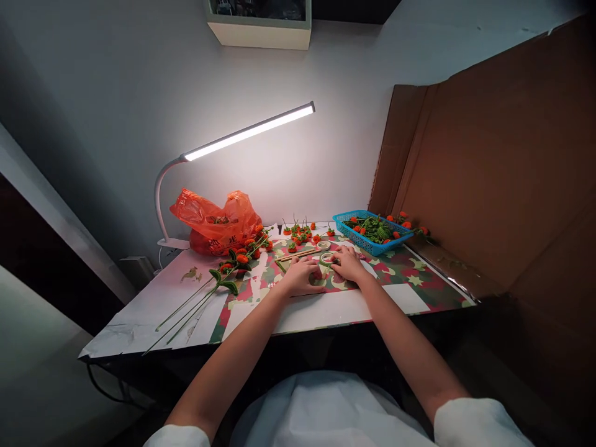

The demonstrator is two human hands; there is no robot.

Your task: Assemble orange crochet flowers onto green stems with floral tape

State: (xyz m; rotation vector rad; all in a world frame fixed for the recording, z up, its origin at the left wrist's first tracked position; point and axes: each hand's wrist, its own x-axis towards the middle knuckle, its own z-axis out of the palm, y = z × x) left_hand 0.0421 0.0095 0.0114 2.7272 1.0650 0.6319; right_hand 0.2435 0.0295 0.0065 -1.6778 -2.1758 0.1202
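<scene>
My left hand rests on the camouflage-patterned cover, its fingers apart and curved, with nothing visible between them. To its right, my right hand has its fingers on a roll of green tape. A second, pale roll of tape lies just behind that one. Thin brown sticks lie beyond my left hand. Several small orange flower heads with green bases stand farther back. Long-stemmed orange flowers with green leaves lie to the left of my left hand.
An orange plastic bag sits at the back left beside a lit desk lamp. At the back right is a blue basket of greenery and orange flowers. Large cardboard stands along the right side.
</scene>
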